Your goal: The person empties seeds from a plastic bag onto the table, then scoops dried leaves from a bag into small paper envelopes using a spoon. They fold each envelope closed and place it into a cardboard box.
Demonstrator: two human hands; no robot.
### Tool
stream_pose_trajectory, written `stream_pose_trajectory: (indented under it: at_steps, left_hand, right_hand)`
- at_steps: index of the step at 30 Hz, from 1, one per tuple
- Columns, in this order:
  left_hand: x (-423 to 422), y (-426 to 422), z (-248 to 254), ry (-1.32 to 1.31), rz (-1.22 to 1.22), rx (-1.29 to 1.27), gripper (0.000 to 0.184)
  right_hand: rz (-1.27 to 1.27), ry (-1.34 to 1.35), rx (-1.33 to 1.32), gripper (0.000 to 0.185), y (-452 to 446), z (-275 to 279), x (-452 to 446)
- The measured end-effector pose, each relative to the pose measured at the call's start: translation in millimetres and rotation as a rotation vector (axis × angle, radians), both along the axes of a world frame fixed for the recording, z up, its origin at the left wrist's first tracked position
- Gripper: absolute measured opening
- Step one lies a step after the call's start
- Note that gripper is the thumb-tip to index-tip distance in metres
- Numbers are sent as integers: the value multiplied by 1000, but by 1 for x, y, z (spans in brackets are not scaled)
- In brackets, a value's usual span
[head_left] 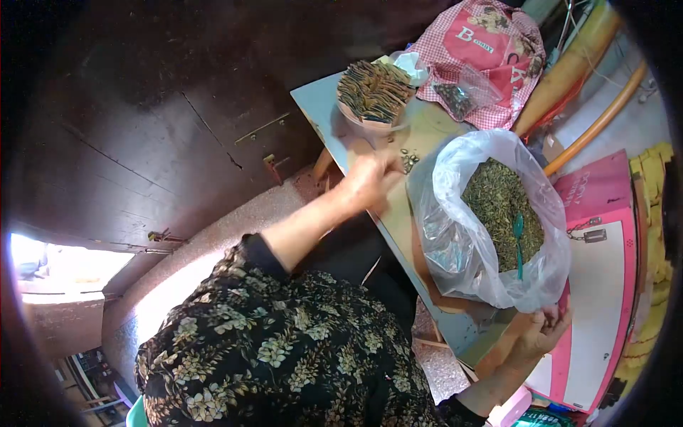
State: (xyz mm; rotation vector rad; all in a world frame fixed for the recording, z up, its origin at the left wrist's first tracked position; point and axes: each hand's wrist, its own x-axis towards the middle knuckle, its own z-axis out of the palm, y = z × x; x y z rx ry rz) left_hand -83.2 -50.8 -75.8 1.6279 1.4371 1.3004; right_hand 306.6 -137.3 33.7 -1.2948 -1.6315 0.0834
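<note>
My left hand (371,176) is at the table's left edge, its fingers curled but blurred by motion; what it holds, if anything, is hidden. Beside it lie several small dark pieces (409,161). Just above stands a clear round tub (376,128) packed with dark, flat, leaf-like strips (376,89). A clear plastic bag (455,245) of dried, shredded green herb (491,199) sits open on the table, with a green spoon (519,228) lying in it. My right hand (544,331) is at the bag's lower edge with its fingers bent together; I cannot make out what is between them.
The small table (469,327) has a worn top. A red checked cloth bag (491,57) with a small plastic packet (459,99) stands at the back. Bamboo-like poles (590,57) and a pink-and-white cabinet (594,285) are close on the right. A dark wooden door (156,128) is at left.
</note>
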Motion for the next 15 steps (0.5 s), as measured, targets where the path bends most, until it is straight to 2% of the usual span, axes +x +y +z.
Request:
stream_pose_trajectory:
  at_steps: [1,3,4,6,7,8,9,10,12,13,15]
  left_hand:
    - [10,-19,24,-414,-102,-119,9]
    - [18,-55,75,-834,-448,-121,8]
    - [20,-73,94,-911,-631,-105,8]
    - [28,-88,124,-869,-985,328,6]
    - [28,-85,134,-860,-1280,471,9]
    - [29,-101,149,-884,-1309,470,9]
    - [32,-109,158,-920,-1376,467,8]
    - [42,-115,159,-907,-1291,581,11]
    - [39,-122,163,-1133,-1610,194,20]
    - [36,-124,168,-1126,-1528,151,20]
    - [31,-129,171,-1195,-1550,75,20]
  right_hand:
    - [14,20,28,54,0,0,-14]
    - [7,43,-5,54,3,-1,-41]
    - [-7,71,-31,53,6,-1,-56]
    - [74,117,-96,51,10,-1,-92]
    - [154,173,-154,49,13,-2,-110]
    - [198,246,-189,39,19,-9,-128]
    - [348,170,-161,32,26,-9,-144]
    - [497,91,-135,25,33,-9,-160]
    - [587,-23,-178,13,41,-4,-201]
    - [644,-50,-155,13,48,-7,-218]
    - [714,-52,-209,15,62,-14,-243]
